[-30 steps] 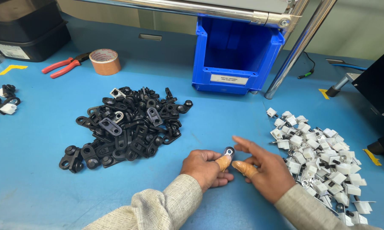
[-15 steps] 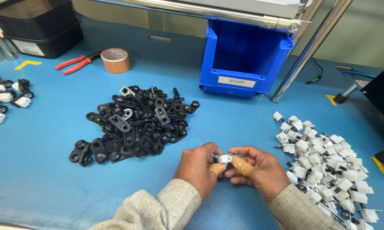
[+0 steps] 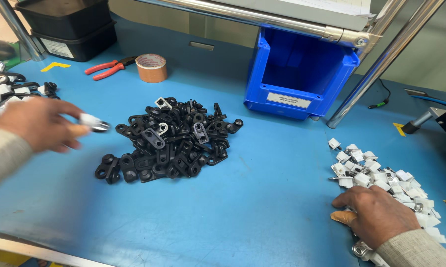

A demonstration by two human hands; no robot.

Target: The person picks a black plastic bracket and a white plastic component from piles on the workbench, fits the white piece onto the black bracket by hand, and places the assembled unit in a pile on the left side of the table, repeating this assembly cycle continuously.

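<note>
From my seat, the small white plastic clip with a dark metal ring at its end (image 3: 95, 123) sits pinched in the fingertips of my left hand (image 3: 40, 123), held above the blue desk (image 3: 242, 198) out at the left. It is blurred, so I can only say that its long axis looks roughly level, with the ring end pointing right toward the heap of black plastic eyelet brackets (image 3: 171, 141). That heap lies just to the right of the clip; the left hand is far nearer to it than the right. My left hand is closed around the clip.

My right hand (image 3: 376, 215) rests palm down on the near edge of the pile of white plastic clips (image 3: 381, 173) at the right; its fingers curl over the pieces, but I cannot tell whether it grips any.

Farther off, more assembled white and black pieces (image 3: 5, 89) lie at the left edge. Behind stand an open blue plastic bin (image 3: 302, 74), a roll of brown tape (image 3: 151, 67), red-handled pliers (image 3: 106, 67) and stacked black trays (image 3: 69, 29).
</note>
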